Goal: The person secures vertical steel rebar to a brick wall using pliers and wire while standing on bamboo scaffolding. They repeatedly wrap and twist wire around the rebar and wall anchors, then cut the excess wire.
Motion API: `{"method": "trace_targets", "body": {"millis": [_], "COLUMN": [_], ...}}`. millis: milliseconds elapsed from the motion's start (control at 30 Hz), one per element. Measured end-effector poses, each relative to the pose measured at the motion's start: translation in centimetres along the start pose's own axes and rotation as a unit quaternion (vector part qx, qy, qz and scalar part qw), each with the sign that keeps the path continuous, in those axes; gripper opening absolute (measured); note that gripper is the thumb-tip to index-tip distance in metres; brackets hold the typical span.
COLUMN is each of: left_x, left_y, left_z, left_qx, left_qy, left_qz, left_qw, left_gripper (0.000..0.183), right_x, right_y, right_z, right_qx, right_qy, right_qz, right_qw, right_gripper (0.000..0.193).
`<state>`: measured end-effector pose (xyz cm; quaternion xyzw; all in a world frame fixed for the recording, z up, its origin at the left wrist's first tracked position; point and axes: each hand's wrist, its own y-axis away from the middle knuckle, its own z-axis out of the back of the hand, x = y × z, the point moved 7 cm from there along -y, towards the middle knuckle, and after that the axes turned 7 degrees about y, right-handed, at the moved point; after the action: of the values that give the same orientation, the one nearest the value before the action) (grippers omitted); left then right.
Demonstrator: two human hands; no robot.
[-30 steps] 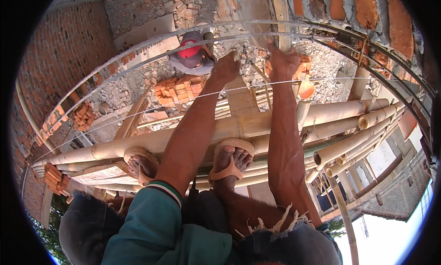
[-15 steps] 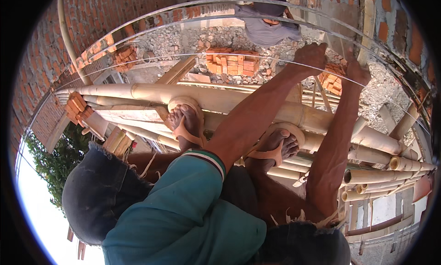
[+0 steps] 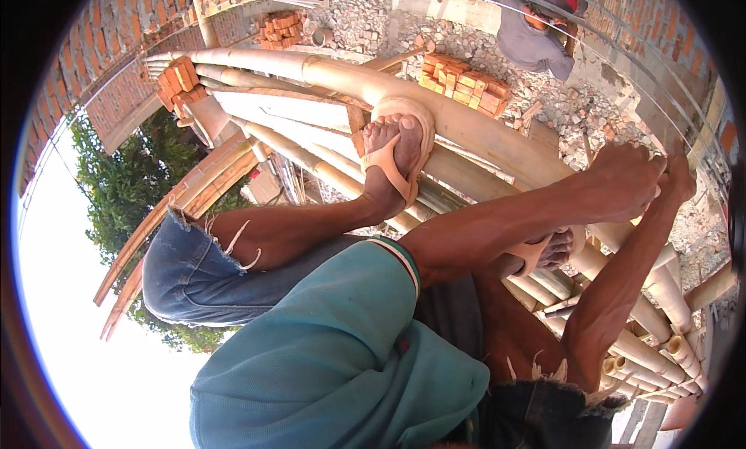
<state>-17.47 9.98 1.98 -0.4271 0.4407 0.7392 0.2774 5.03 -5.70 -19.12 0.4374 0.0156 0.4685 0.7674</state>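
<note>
My left hand [image 3: 625, 181] is closed in a fist at the right, beyond the bamboo poles. Close beside it is my right hand [image 3: 678, 177], its fingers bent and partly hidden. What either hand grips, if anything, I cannot make out. Long thin rods [image 3: 649, 99] curve across the upper right near both hands. Under my sandalled left foot [image 3: 396, 150] lies a thick bamboo pole [image 3: 342, 76]. My other foot [image 3: 552, 251] rests among more poles, partly covered by my left forearm.
Below lies rubble ground [image 3: 373, 21] with a stack of orange bricks [image 3: 462, 83] and another brick pile [image 3: 281, 31]. A person in a grey shirt [image 3: 532, 41] is at the upper right. Bricks [image 3: 179, 80] sit at the scaffold's left end. Cut bamboo ends [image 3: 614, 367] stick out at lower right.
The view has swung, so the scaffold and bricks appear higher and more tilted. Both my hands now appear farther right and lower, still close together. The person below appears farther right.
</note>
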Motion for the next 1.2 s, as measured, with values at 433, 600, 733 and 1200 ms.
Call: {"method": "trace_targets", "body": {"millis": [433,600,733,1200], "left_x": [4.6,5.7,6.3,6.4], "left_y": [2.1,1.4,1.4,1.3], "left_z": [-2.0,-1.8,-0.9,-0.8], "left_qx": [0.076,0.084,0.054,0.014], "left_qy": [-0.008,0.039,0.074,0.106], "left_qz": [0.092,0.122,0.122,0.09], "left_qw": [0.993,0.988,0.988,0.99], "left_gripper": [0.047,0.049,0.048,0.042], "right_x": [2.2,2.7,2.8,2.4], "right_y": [7.0,8.0,8.1,7.3], "right_z": [-0.6,-0.7,-1.1,-1.3], "right_qx": [-0.018,-0.045,-0.029,-0.029], "right_qy": [-0.134,-0.176,-0.157,-0.149], "right_qz": [0.047,0.058,0.049,0.043], "right_qw": [0.99,0.982,0.986,0.987], "right_gripper": [0.052,0.051,0.039,0.058]}}
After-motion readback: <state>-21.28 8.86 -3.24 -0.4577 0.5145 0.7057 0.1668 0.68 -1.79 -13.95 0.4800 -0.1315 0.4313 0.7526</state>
